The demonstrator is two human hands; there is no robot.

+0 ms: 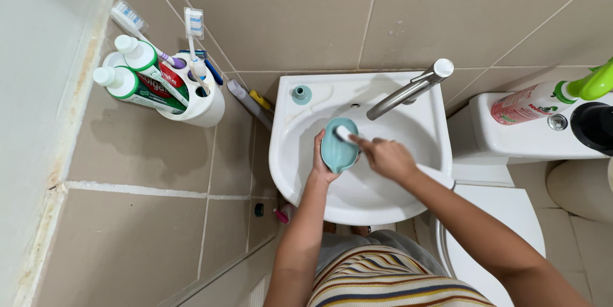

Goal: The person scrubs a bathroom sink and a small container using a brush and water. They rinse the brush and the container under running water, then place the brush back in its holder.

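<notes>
Over the white sink (300,173), my left hand (321,161) grips a teal oval soap dish (337,147) held on edge, its hollow side facing right. My right hand (387,156) holds a small white brush (345,133) whose head presses against the dish's upper rim. Both hands hover inside the basin bowl, below the chrome tap (408,90). The back of the dish is hidden by my left fingers.
A small teal cap-like piece (301,94) sits on the sink's back left corner. A white wall holder (201,99) with toothpaste tubes and toothbrushes hangs on the left tiles. To the right stand a toilet cistern (511,138), a spray bottle (543,99) and the closed toilet lid (504,217).
</notes>
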